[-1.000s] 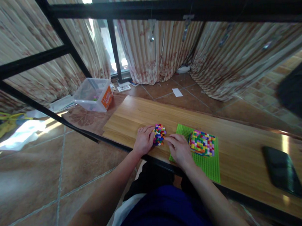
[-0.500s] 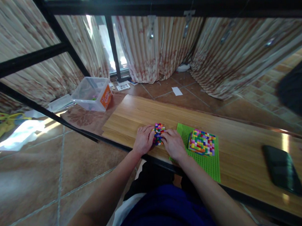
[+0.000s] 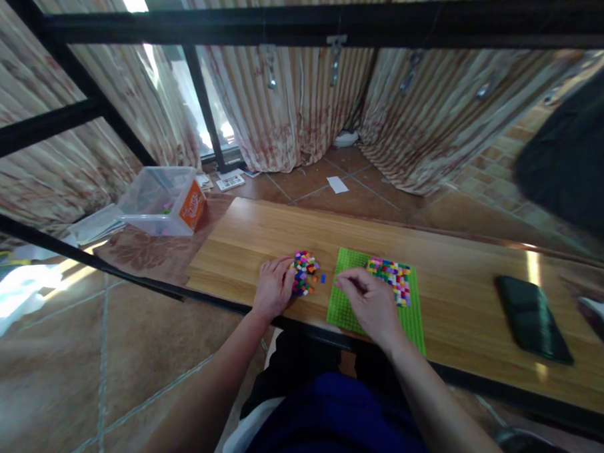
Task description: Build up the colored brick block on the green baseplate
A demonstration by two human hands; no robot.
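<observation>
A small pile of colourful toy bricks (image 3: 304, 270) lies on the wooden bench top. My left hand (image 3: 274, 286) rests against the pile's left side, fingers stretched out and touching it. Just right of the pile sits a loose blue brick (image 3: 323, 278). Over the green baseplate (image 3: 343, 308) is my right hand (image 3: 371, 302), its thumb and fingers pinched together. Whatever may be between those fingertips is too small to make out. On the baseplate stands a many-coloured block of bricks (image 3: 400, 275), partly hidden behind my right hand.
A black phone (image 3: 533, 320) lies on the right of the bench (image 3: 465, 293). On the floor to the left is a clear plastic box (image 3: 155, 199) with an orange label. A black metal rail (image 3: 293, 23) crosses in front of striped curtains (image 3: 307, 106).
My right hand has left the brick pile and moved right over the baseplate, fingers pinched. My left hand stays by the pile. The whole view has shifted slightly.
</observation>
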